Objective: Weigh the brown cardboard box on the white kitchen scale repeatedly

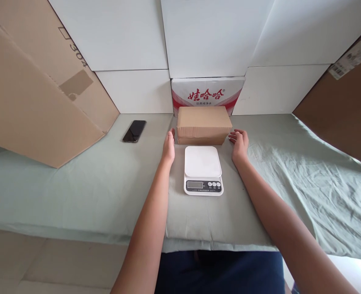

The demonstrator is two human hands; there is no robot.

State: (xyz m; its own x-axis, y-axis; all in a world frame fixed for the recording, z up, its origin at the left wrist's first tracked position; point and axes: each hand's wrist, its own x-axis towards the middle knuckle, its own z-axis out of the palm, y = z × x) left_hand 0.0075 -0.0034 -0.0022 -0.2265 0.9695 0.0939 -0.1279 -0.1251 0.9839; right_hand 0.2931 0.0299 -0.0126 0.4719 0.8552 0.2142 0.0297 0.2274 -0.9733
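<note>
Holding left hand (169, 143) and right hand (240, 143) beside a brown box (203, 120).
Wide apart, not gripping, maybe to match the box's length. With the box on the table (76, 196), just behind the white scale (203, 161), screen (195, 185) on the near side, probably for easy reading.
</note>
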